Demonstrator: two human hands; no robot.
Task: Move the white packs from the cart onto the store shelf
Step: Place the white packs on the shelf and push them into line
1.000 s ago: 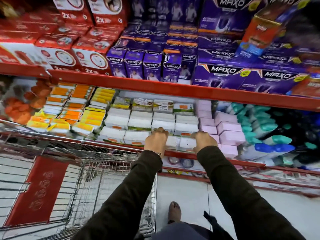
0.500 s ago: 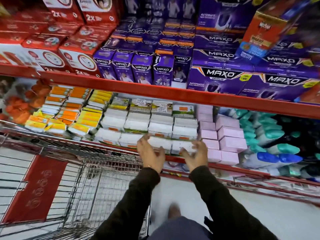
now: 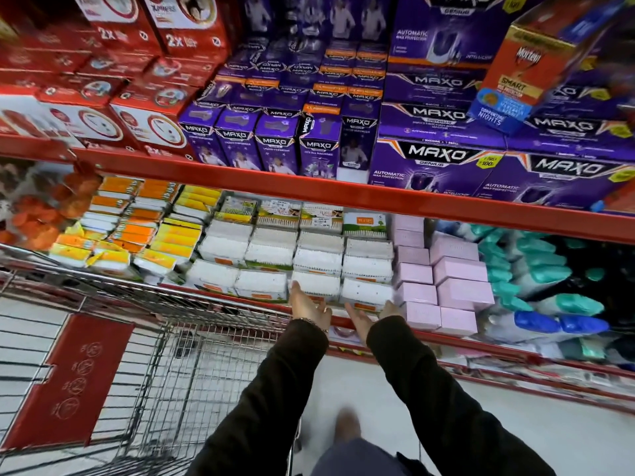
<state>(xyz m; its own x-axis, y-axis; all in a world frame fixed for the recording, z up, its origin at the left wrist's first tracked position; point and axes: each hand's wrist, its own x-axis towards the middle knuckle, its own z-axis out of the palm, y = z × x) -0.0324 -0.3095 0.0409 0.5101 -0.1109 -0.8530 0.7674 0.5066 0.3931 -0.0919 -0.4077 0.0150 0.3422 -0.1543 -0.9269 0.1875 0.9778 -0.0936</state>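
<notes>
Since half a second ago both hands have drawn back from the front row of white packs and turned palm-up, and the view has tilted so the shelf edge sits higher. The left hand is released, fingers spread and flat, its fingertips just touching or nearly touching the lower front edge of one white pack; motion blur hides which. The right hand is likewise open and holds nothing, palm tilted inward, its thumb side just below the neighbouring white pack. Both sleeves are dark, and a thin bracelet circles the left wrist.

The white packs fill the shelf directly beyond the fingertips, in four columns stepped upward and away from the hands. Each is a flat, clear-wrapped block with a finely ribbed white face and a small orange label along its near edge. Pink boxes stand just to the right of the right hand's pack, touching that column. Yellow and orange packets lie well to the left of the left hand. The red shelf lip runs under both wrists. The wire cart stands to the left of the left forearm, close against the shelf front; its contents cannot be made out.
</notes>
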